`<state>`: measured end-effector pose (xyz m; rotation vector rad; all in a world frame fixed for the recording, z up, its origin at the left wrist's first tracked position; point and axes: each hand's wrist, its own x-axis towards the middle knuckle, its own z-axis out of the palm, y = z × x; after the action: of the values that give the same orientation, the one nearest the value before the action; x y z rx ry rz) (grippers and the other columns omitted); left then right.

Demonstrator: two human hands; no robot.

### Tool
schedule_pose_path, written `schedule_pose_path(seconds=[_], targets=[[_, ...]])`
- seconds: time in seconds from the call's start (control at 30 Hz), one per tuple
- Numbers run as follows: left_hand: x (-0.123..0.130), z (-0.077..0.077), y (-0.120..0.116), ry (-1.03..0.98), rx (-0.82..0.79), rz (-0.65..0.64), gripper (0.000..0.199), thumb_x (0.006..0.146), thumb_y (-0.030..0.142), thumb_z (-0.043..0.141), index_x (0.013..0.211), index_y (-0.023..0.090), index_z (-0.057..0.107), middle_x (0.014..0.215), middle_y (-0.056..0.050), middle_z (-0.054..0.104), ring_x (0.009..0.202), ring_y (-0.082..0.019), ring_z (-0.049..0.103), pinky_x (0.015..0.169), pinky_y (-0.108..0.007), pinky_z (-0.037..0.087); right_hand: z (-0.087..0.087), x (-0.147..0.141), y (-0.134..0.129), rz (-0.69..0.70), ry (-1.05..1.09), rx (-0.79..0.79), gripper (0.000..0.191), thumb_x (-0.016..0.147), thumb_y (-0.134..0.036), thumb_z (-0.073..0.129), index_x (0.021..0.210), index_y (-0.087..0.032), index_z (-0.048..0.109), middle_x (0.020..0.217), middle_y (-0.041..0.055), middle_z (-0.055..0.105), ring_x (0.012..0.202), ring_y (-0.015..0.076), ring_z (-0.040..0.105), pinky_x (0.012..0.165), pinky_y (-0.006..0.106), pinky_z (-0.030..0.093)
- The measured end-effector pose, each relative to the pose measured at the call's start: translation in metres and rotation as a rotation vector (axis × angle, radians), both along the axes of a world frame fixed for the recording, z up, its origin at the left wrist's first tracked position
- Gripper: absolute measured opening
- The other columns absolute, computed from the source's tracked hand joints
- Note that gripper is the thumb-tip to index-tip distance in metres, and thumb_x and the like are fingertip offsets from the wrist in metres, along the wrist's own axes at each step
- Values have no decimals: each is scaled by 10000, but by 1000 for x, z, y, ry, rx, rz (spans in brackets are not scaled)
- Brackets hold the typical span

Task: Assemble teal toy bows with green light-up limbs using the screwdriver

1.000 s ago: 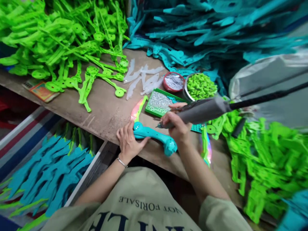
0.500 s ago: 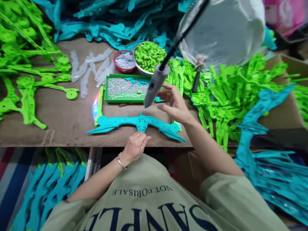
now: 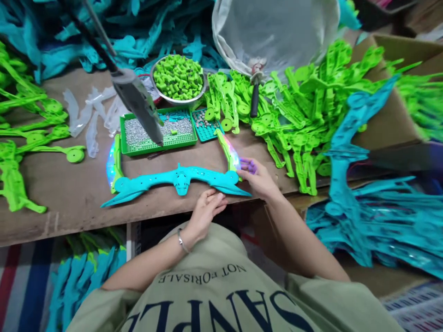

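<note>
A blue plastic toy bow (image 3: 182, 181) lies across the front of the workbench, with a lit green arm at each end. The left green arm (image 3: 116, 161) glows bluish; the right green arm (image 3: 230, 150) glows pink and upright beside my right hand. My right hand (image 3: 258, 177) has thumb and fingers closed around the lower end of that right arm. At the bow's lower edge, my left hand (image 3: 207, 210) has its fingers bent together against the right wing. Above the bow hangs a grey electric screwdriver (image 3: 140, 108), its tip near a green tray of screws (image 3: 188, 138).
A metal bowl of green pieces (image 3: 178, 78) and a small blue tray (image 3: 207, 131) stand behind. Piles of green parts (image 3: 304, 110) lie at right, more (image 3: 31, 133) at left. A black-handled tool (image 3: 254, 99) rests on the right pile. Blue bows (image 3: 374, 212) are stacked lower right.
My right hand has come down from beside the screwdriver to the bow's right arm, which now stands up and glows. My left hand has slid right from the bow's middle.
</note>
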<state>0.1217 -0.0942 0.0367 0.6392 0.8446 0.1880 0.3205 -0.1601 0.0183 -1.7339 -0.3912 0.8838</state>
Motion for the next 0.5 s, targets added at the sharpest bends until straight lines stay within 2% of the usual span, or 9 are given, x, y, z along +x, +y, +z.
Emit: schedule_pose_path(seconds=[0.1,0.23,0.3,0.4,0.5], targets=[[7,7,1,-42,-22,23,544,668,549,904,983,178,661,1069,-91,755,1042,-236,717,1028,-449,534,11,-14,-11,44,91,67,655,635,-388,851,1203,-216,574,925,15,702,788,158,662,745,327,564],[1,14,6,53,-33,-29,559,617,567,921,930,157,708,1009,-86,763,993,-250,718,922,-451,597,23,-19,-14,116,145,101,697,631,-349,881,1238,-215,566,906,3,689,743,143,637,707,314,564],[-5,17,6,96,-8,-46,554,599,545,937,913,148,714,954,-78,765,924,-238,726,853,-423,621,24,-16,-2,83,191,126,702,633,-369,885,1233,-207,560,890,3,690,757,151,649,702,308,566],[-11,19,1,106,68,-30,563,551,520,965,866,134,704,917,-78,770,859,-216,730,783,-357,629,22,-7,31,-32,235,177,659,653,-426,878,1186,-198,564,870,6,694,776,157,665,720,309,580],[-14,19,-6,107,109,7,569,555,524,962,859,128,688,883,-75,768,795,-203,732,737,-336,632,19,-3,61,-12,224,196,600,659,-466,870,1118,-195,594,803,-2,668,707,161,642,663,332,594]])
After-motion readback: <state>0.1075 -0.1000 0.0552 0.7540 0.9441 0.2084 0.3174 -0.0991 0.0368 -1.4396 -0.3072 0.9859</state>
